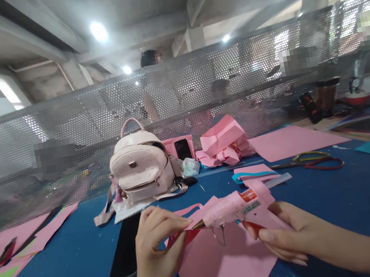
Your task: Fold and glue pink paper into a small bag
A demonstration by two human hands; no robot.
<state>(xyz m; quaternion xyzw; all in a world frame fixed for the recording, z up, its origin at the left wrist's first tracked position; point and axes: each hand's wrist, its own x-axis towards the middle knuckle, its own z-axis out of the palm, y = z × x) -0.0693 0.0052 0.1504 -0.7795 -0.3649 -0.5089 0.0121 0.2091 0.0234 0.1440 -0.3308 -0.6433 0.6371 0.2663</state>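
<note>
Two hands low in frame, both forearms cut off by the bottom edge. Right hand (288, 237) has its grip clenched round the handle of the pink glue gun (235, 207). Handle mostly hidden in the palm, only a bit of orange trigger shows. Gun sits mid-frame, held just above the counter (69, 273). Long axis runs nearly level, side to side; nozzle points to the person's left, glue stick pokes out the back end to the right. Left hand (157, 243) sits right at the nozzle tip, grip pinched on a pink paper piece (198, 211); fingers cover most of it, so shape's hard to read. Big pink sheet (222, 265) lies under the gun. Dark phone (124, 254) flat on the counter, left of the gun. Pink backpack (139, 165) stands behind the gun, to the left; scissors (312, 160) behind to the right. Mesh screen (62, 131) further back; ppl beyond it blurred, can't make them out.
</note>
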